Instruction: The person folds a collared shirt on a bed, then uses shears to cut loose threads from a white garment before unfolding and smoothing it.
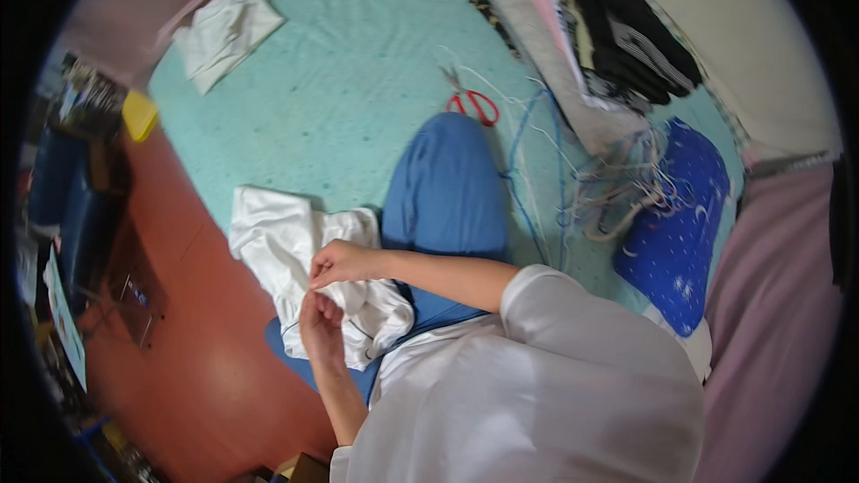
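Observation:
A white satiny garment [277, 233] lies bunched across my lap and the bed edge. Over it, my right hand [343, 264] is closed in a pinch, with its fingertips meeting those of my left hand [320, 320]. The left hand is just below, its fingers curled and pressed together. Anything between the fingertips is too small to make out. My blue-trousered knee [447, 183] is bent beside the garment. Beyond the knee lie scissors [472, 107] with red handles.
A tangle of white and blue cords [617, 183] spreads right of my knee, next to a blue patterned pillow [680, 224]. Folded dark clothes [617, 27] lie at the far right, a folded white cloth [228, 31] at the far left. Reddish floor [215, 331] drops away left.

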{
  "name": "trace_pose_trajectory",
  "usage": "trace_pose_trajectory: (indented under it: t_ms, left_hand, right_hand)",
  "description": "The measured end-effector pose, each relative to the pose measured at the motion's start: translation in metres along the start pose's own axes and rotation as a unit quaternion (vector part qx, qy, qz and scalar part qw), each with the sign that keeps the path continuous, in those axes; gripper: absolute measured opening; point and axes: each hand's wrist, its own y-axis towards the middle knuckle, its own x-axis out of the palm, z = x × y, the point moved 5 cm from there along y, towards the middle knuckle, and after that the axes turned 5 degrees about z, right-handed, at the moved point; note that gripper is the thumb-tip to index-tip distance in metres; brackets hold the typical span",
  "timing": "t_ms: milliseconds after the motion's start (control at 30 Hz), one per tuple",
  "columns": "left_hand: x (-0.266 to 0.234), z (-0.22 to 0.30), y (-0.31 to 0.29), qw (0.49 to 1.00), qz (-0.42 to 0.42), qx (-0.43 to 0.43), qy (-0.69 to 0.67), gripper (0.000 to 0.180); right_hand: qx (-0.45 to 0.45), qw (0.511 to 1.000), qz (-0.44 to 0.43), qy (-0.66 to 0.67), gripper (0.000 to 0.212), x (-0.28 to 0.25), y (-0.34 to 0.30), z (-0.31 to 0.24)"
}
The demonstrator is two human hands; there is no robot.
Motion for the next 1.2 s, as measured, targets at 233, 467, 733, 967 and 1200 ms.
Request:
trace_pose_trajectory:
  t_ms: [233,467,733,967,1200]
  left_hand:
    - [-0.042,0.044,0.007,0.993,-0.006,0.094,0.075,0.025]
    - [-0.129,0.165,-0.033,0.843,0.4,0.331,0.137,0.028]
    - [-0.258,0.049,0.009,0.907,0.303,0.121,0.267,0.022]
    - [-0.182,-0.019,0.02,0.845,0.221,0.204,0.441,0.023]
    - [-0.142,-0.006,0.016,0.854,0.16,0.177,0.462,0.026]
  right_hand:
    - [-0.013,0.999,-0.001,0.037,0.016,-0.005,-0.008,-0.006]
    - [-0.116,0.983,0.122,-0.078,0.012,-0.026,-0.009,-0.002]
    - [-0.133,0.693,0.274,-0.654,0.097,-0.014,-0.016,0.028]
    - [-0.101,0.809,0.181,-0.55,0.011,-0.021,0.003,0.009]
    - [-0.186,0.908,0.309,-0.211,0.014,-0.072,0.007,-0.037]
